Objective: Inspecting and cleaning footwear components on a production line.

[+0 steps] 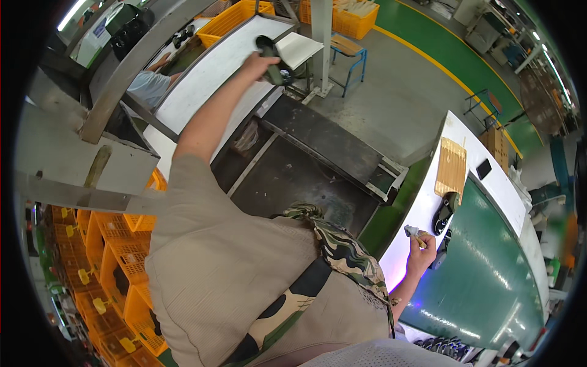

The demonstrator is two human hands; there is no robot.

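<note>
The left hand (264, 61) closes around a dark shoe sole (272, 58), fingers wrapped across its middle, so that one rounded end sticks up past the hand and the other points down toward the white table (202, 79). The sole is held in the air, just above the far edge of that table and beside a white tray (299, 49). It looks light and somewhat flexible, probably a rubbery moulded piece that bends at the waist but does not crush; a one-handed grip across the narrow middle seems enough, and it appears neither fragile nor slippery. The left arm is stretched out long and nearly straight, away from the body, with the sleeve of the beige shirt (214, 263) ending at the upper arm.

The right hand (420, 251) is bent back at the person's side, fist closed on a small brush (414, 233) with a pale handle, its tip pointing toward the white edge of the green workbench (483, 275). The brush is a light, stiff tool, held near its handle. Just beside that hand, another dark sole (443, 214) lies on the white bench edge, below a wooden board (451, 166). Yellow crates (116, 244) stack at the person's left, and another person's arm shows behind the white table.
</note>
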